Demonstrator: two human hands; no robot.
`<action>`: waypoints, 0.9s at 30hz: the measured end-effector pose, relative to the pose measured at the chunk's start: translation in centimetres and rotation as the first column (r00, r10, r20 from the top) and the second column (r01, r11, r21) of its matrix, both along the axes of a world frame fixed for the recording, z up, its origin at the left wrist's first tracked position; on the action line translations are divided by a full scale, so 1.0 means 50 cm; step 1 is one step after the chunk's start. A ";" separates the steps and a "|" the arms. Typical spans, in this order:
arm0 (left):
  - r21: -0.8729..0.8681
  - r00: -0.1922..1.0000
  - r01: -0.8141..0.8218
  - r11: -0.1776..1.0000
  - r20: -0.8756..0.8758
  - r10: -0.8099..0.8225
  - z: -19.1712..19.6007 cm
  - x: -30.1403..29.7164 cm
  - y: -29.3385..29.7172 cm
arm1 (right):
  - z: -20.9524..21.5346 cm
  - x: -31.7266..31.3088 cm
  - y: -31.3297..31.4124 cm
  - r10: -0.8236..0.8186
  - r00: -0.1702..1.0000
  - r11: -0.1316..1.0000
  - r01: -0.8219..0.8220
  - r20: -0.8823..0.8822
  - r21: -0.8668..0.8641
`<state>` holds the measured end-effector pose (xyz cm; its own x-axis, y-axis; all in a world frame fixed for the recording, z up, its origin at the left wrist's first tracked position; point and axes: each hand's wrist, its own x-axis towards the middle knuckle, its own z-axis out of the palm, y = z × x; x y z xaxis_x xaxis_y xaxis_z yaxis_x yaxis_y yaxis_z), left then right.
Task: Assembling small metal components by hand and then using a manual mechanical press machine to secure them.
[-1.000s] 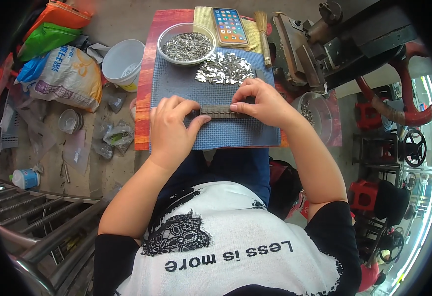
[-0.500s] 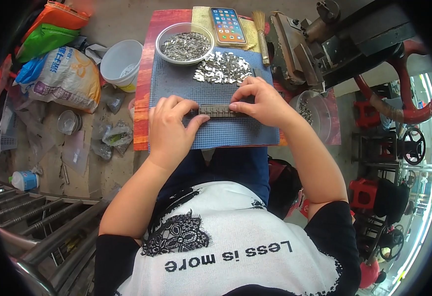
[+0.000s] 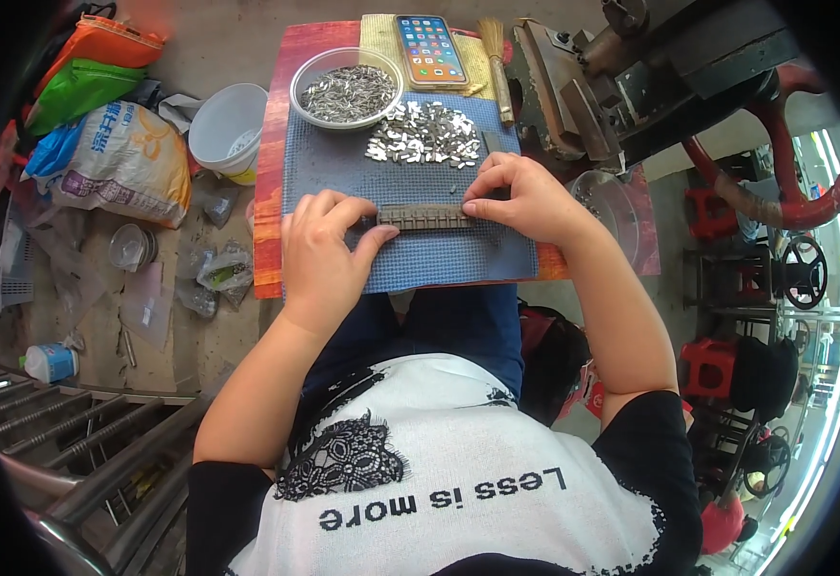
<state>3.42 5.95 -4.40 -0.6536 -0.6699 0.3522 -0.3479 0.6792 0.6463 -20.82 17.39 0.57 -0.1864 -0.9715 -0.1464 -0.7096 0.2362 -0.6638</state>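
Observation:
A narrow grey bar (image 3: 426, 216) packed with small metal pieces lies across a blue-grey mat (image 3: 343, 163) on a red board (image 3: 268, 192). My left hand (image 3: 322, 254) pinches the bar's left end between thumb and fingers. My right hand (image 3: 525, 197) presses fingertips on the bar's right end. Just beyond the bar lies a loose heap of small shiny metal pieces (image 3: 425, 134). A clear bowl (image 3: 346, 88) full of thin metal pins stands at the mat's far left corner.
A smartphone (image 3: 430, 48) and a small brush (image 3: 495, 58) lie at the board's far edge. A heavy metal press (image 3: 621, 86) with a red handwheel (image 3: 804, 182) stands to the right. A white bucket (image 3: 228, 125), bags and plastic cups litter the floor on the left.
Both hands stay on the bar's ends; nothing has visibly shifted beyond slight finger movement.

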 end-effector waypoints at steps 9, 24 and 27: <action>-0.005 1.000 0.021 1.000 -0.008 -0.021 0.003 -0.002 0.001 | 0.022 0.084 -0.175 -0.261 0.956 0.860 0.292 0.131 -0.418; -0.047 1.000 0.019 0.999 -0.005 -0.019 0.004 -0.001 0.005 | -0.048 0.046 0.020 -0.519 0.664 0.854 0.387 -0.538 -0.347; 0.010 0.997 -0.010 1.000 -0.070 0.010 0.001 0.003 0.003 | -0.018 0.049 0.024 -0.530 0.802 0.817 0.395 -0.275 -0.420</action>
